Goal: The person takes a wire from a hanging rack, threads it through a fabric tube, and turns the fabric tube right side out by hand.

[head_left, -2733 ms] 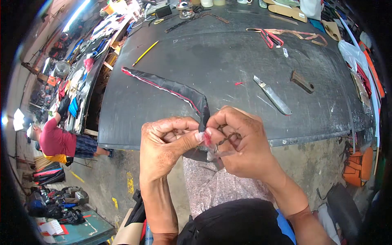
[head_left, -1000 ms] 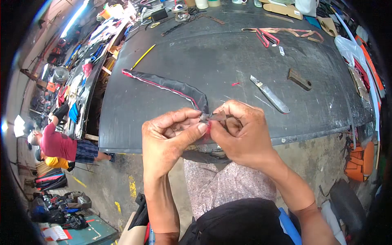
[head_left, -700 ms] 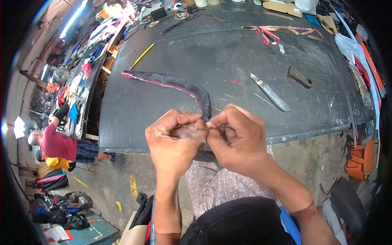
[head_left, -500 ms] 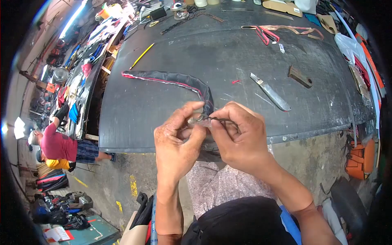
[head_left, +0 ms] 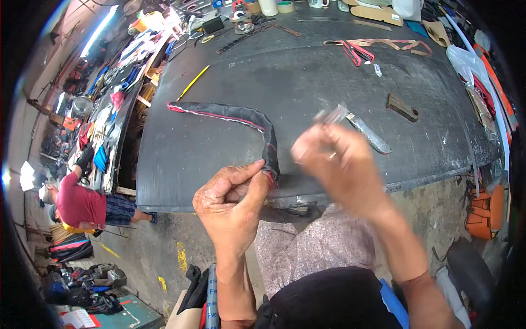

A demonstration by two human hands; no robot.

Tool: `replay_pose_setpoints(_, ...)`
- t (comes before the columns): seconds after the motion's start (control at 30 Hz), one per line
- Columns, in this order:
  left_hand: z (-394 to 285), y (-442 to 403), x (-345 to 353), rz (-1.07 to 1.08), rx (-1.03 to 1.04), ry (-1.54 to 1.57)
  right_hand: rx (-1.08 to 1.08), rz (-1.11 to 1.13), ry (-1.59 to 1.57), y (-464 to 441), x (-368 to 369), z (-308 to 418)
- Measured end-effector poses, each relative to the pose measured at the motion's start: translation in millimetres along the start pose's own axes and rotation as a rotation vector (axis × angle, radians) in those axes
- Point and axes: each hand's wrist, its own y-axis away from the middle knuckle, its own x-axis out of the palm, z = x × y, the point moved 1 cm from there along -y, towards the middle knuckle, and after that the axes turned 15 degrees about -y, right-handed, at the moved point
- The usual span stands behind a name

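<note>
A long black fabric tube with red-and-white edging (head_left: 235,112) lies bent on the dark table. My left hand (head_left: 233,197) pinches its near end between thumb and fingers, and a bit of red shows there. Blurred by motion, my right hand (head_left: 337,164) is raised over the table, apart from the tube. A smeared, see-through plastic piece (head_left: 333,114) appears at its fingertips; its shape is hard to make out. Just beyond lies a utility knife (head_left: 368,131), partly covered by the hand. The yellow pencil (head_left: 193,82) rests near the tube's far end.
On the table (head_left: 181,164) are a worn brown block (head_left: 402,107), red-handled tool (head_left: 357,53) and long strap (head_left: 394,44). A glass jar (head_left: 242,23) and metal square (head_left: 263,32) stand farther back. A person in a red shirt (head_left: 82,197) stands at left.
My right hand has left the tube's end and moved up and right, carrying the clear plastic. The dark cord it pinched no longer shows. My left hand has shifted slightly down and left.
</note>
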Motion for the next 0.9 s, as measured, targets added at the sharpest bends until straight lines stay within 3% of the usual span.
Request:
replay_pose_setpoints(0.03,5.3,0.5,-2.7,-0.024,-0.013,0.017,0.003,-0.005,0.030,-13.4,-16.1,4.8)
replay_pose_setpoints(0.1,12.6,1.2,-6.4,-0.054,-0.031,0.032,0.044,-0.111,0.573,-42.9,-44.5,33.3)
replay_pose_setpoints(0.17,17.0,2.1,-4.5,-0.043,-0.083,0.196,-0.089,-0.217,1.021,-72.8,-71.3,31.2)
replay_pose_setpoints(0.33,31.0,2.5,10.8,-0.060,-0.159,0.412,0.140,0.028,1.207,-148.9,-127.1,-45.3)
replay_pose_setpoints(0.43,32.9,6.8,13.4,-0.044,-0.129,0.381,-0.142,0.110,1.296,-164.5,-139.6,-79.7)
replay_pose_setpoints(0.47,33.6,7.6,14.5,-0.037,-0.112,0.369,-0.134,0.112,1.291,-158.7,-130.9,-73.9)
replay_pose_setpoints(0.53,36.1,7.4,18.9,-0.039,-0.148,0.338,-0.693,0.001,1.262,-141.6,-110.3,-56.8)
replay_pose_setpoints(0.67,46.3,6.3,32.0,-0.045,-0.209,0.285,-0.096,0.118,0.353,-32.9,-27.8,-8.6)
replay_pose_setpoints(0.73,53.8,7.4,42.1,-0.051,-0.201,0.275,0.067,0.106,0.161,4.9,-6.9,-11.0)
replay_pose_setpoints(0.9,46.1,10.7,52.0,0.009,-0.210,0.179,-0.165,-0.071,0.040,24.4,2.8,-48.5)
